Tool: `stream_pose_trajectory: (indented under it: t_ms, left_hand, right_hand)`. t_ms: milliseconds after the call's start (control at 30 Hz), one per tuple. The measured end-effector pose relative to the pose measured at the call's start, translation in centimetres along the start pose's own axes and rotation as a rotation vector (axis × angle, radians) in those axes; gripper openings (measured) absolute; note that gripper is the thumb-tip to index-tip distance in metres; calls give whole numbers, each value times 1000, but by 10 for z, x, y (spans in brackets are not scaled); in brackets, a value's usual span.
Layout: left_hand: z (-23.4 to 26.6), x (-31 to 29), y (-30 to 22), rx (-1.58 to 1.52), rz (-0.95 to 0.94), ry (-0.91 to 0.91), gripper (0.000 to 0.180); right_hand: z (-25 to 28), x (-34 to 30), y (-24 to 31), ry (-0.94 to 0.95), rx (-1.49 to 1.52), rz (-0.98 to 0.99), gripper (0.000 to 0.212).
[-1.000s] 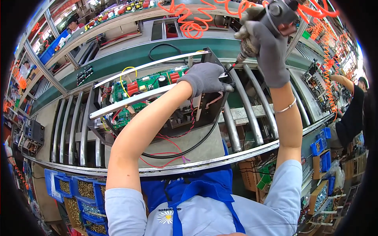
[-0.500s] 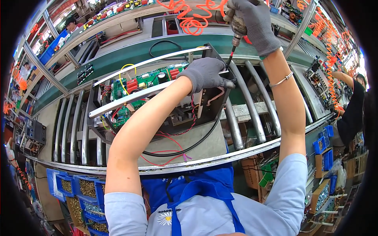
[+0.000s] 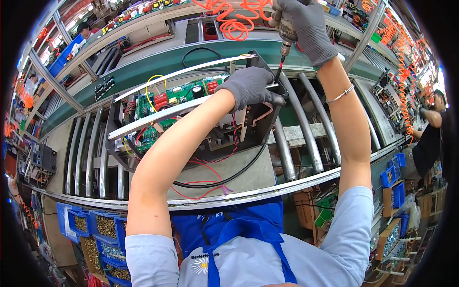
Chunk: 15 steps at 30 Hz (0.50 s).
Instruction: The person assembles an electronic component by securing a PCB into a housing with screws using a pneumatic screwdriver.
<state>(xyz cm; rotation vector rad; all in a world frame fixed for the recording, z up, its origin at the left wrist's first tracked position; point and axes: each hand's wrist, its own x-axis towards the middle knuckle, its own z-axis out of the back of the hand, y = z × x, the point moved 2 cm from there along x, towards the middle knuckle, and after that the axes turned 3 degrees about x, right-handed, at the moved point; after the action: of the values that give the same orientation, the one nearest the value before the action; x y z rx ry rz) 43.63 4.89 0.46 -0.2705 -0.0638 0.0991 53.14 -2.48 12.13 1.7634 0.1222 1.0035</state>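
My gloved right hand [image 3: 301,24] is wrapped round a power screwdriver [image 3: 285,49], held nearly upright with its bit pointing down. The bit's tip meets the right end panel [image 3: 262,64] of an open black machine chassis. Over that same end lies my gloved left hand [image 3: 253,88], fingers curled round the panel's edge near the end of a metal rail [image 3: 162,116]. Whether a screw sits under the bit is too small to tell. Inside the chassis are a green circuit board [image 3: 179,95] with red parts, a yellow wire and loose red wires.
The chassis rests on a roller conveyor [image 3: 301,129]. Blue bins of screws [image 3: 106,227] hang at the front left. Orange coiled air hoses [image 3: 236,24] dangle overhead. Another person [image 3: 432,124] works at the right beside a second unit [image 3: 389,95]. A black cable loops below the chassis.
The screwdriver and both my hands stay almost in place. The person at the right has straightened, with the head now further into view.
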Motion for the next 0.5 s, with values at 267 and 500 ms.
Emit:
stream_pose_trajectory:
  t_ms: [267,500]
  left_hand:
    - [13,-8,-1,84,-5,-49,70]
    - [11,-45,27,38,-93,-186,44]
  right_hand:
    - [6,-11,24,29,41,-98,9]
    - [54,-91,57,125,138,137,36]
